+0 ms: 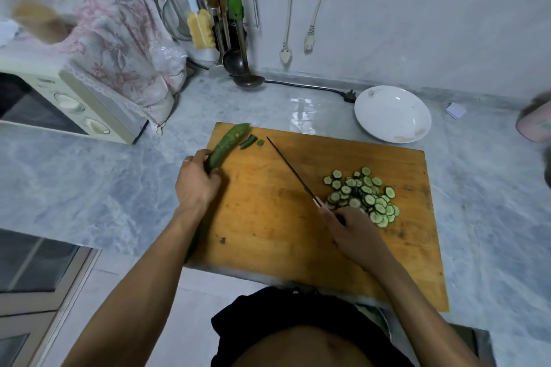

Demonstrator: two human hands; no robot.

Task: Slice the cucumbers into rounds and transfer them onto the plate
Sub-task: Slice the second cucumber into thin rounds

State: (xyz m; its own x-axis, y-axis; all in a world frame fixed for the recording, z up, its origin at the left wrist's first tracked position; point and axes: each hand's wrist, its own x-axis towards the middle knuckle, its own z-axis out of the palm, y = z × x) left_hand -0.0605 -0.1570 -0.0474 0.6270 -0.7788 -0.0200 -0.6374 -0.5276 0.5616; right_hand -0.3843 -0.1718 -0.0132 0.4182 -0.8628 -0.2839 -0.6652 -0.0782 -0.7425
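On the left part of the cutting board (268,217), the left hand (196,185) grips one whole cucumber (226,144), fingers curled round its near end; the cucumber slants away toward the board's far left corner, its far tip close to the far edge. Just right of that tip lie two small cut-off pieces (252,141), a longer end piece and a tiny round. The right hand (351,232) grasps the handle of one knife (293,173), whose thin blade runs diagonally from the hand toward the far left, its tip near the two pieces. Between the cucumber and the blade the board surface is bare wood, as is the near half of the board around both forearms. Right of the knife hand, one heap of cucumber slices (362,197) lies on the board, overlapping and too many to count exactly, well inside the right edge. Beyond the board's far right corner, one white plate (393,113) sits on the marble counter (89,182), apart from the board and holding no slices. The board's near edge overhangs the counter front. At far left stands one microwave (68,104) under a floral cloth (116,39); utensils (220,9) hang at the wall behind.
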